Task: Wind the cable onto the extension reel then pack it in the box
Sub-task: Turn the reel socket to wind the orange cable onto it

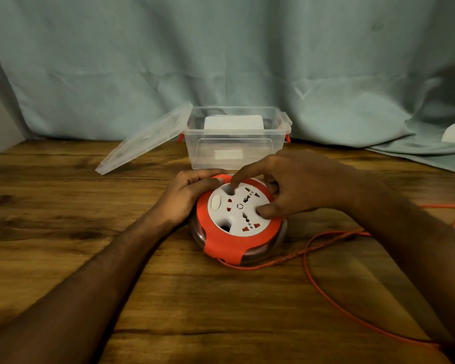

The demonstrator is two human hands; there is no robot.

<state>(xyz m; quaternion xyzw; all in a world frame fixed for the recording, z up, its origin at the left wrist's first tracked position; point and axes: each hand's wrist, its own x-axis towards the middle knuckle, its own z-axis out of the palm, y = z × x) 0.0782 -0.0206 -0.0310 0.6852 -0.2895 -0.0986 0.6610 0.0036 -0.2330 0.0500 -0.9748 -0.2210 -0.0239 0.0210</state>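
Cable (326, 292): slack, loose toward table's (63, 206) near-right edge. Left hand (187, 195) grips reel (237, 219), mid-table; right hand (297, 182), fingers curled into its winding recesses. Winding in hand; next, turn on. Box (234, 143) open behind.

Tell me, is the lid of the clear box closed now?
No, the lid leans open against the left side of the clear box, whose top is uncovered behind the extension reel.

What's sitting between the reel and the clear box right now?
In the head view only the fingers of the left hand and right hand fill the gap between reel and box.
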